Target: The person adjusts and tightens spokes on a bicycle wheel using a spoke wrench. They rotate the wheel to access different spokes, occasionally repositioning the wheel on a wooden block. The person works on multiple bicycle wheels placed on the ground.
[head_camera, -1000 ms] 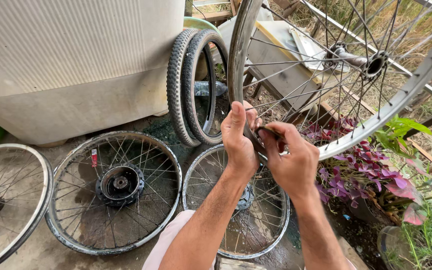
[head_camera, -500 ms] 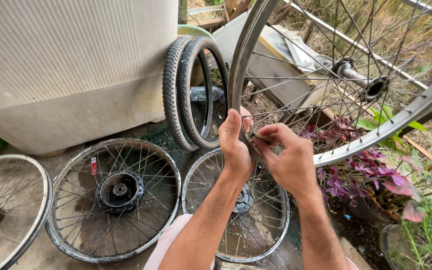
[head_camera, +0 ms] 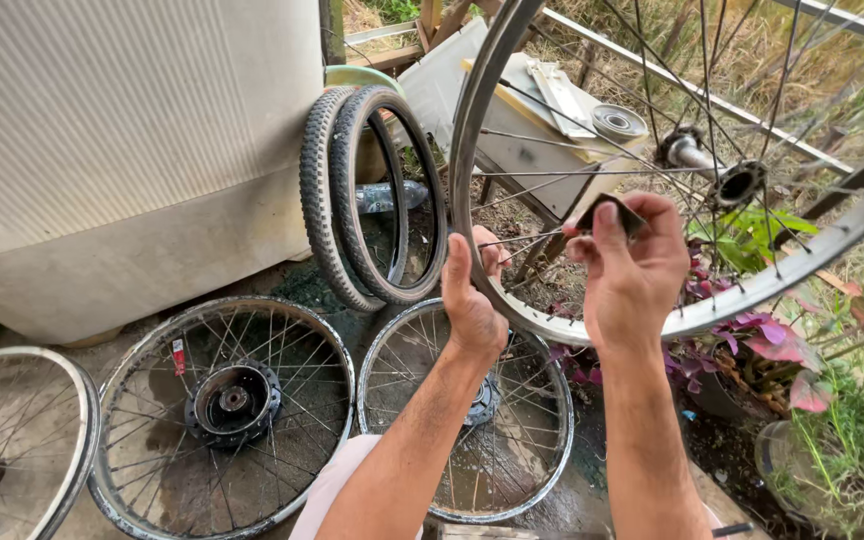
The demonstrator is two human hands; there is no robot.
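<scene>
Left hand (head_camera: pixel 472 300) clamped on the near rim of the raised spoked wheel (head_camera: pixel 592 330). Right hand (head_camera: pixel 632 265) pinching a small dark spoke tool (head_camera: pixel 614 212) among spokes. Likely light, stiff; best gripped by rim, sparing thin spokes.

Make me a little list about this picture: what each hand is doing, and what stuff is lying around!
Left hand: grips the rim of the raised spoked wheel.
Right hand: pinches a small dark tool near the spokes.
Wheel hub: above the right hand.
On the ground: three bare spoked wheels.
Leaning on the white wall: two black tyres.
Right side: purple-leaved plant.
</scene>
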